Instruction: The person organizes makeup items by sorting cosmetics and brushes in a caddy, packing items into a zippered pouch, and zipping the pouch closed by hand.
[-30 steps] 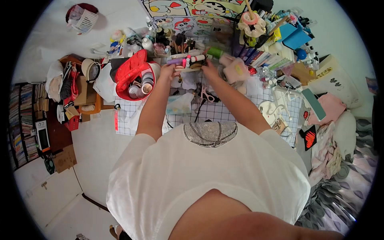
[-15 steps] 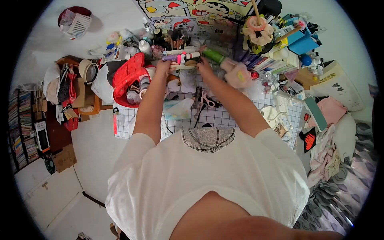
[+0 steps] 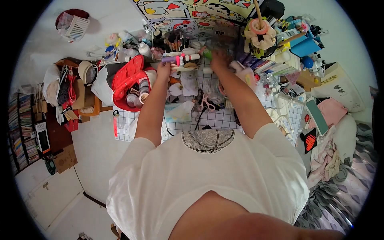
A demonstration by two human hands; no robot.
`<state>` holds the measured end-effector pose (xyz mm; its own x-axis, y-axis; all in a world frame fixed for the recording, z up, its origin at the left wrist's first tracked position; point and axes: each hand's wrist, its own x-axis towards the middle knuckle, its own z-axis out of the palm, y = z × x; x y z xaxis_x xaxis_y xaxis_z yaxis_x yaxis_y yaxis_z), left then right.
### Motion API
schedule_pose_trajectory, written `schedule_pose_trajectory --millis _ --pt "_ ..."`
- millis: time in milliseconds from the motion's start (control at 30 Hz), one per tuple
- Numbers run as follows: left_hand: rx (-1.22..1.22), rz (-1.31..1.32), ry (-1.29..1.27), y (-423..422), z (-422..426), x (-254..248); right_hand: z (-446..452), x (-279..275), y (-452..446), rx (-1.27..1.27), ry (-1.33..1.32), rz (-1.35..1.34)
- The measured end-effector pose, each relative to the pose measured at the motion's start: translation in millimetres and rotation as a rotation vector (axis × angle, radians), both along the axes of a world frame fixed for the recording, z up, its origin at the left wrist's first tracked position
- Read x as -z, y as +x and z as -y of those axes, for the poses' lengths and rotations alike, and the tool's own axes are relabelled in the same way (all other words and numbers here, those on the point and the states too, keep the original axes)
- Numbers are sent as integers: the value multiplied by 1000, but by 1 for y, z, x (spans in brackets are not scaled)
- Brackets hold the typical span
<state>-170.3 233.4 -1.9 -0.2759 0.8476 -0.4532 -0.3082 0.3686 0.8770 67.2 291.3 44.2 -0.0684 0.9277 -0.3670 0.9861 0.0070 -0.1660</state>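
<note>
My left hand (image 3: 163, 69) is closed on the left end of a small tray (image 3: 185, 69) filled with purple, pink and white tubes and bottles. My right hand (image 3: 219, 61) is off the tray, to its right, beside a green item (image 3: 207, 53); its fingers are smeared by motion, so I cannot tell what they hold. A red bag (image 3: 127, 78) with round jars (image 3: 144, 86) in it stands open left of my left forearm. Pink scissors (image 3: 207, 102) and a light blue packet (image 3: 179, 111) lie on the grid-patterned cloth below the tray.
Makeup brushes (image 3: 173, 43) stand behind the tray. On the right are books (image 3: 270, 64), a holder with a scrunchie (image 3: 260, 39), a white cable (image 3: 283, 118) and a green-grey box (image 3: 316, 116). A cartoon panel (image 3: 196, 18) is at the back.
My right hand has let go of the tray's right end and moved right, toward the green item. My left hand stays on the tray, which has shifted slightly left since the first frame.
</note>
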Motion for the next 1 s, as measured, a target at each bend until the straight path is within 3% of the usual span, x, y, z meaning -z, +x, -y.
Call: schedule_pose_trajectory --millis 267,367,567,867,1000 --pt "-68 57 -14 4 2 -5 1 -6 3 -4 -36 125" --pt "-51 77 11 1 1 -1 -11 19 7 -19 -47 118" --pt "-79 61 -75 10 2 -23 -15 32 6 7 111 15" --pt "-68 106 -94 3 -2 -27 -7 -17 -1 244 -139 -139" --pt "-56 88 -80 6 -1 -28 -5 -5 8 298 25 -438"
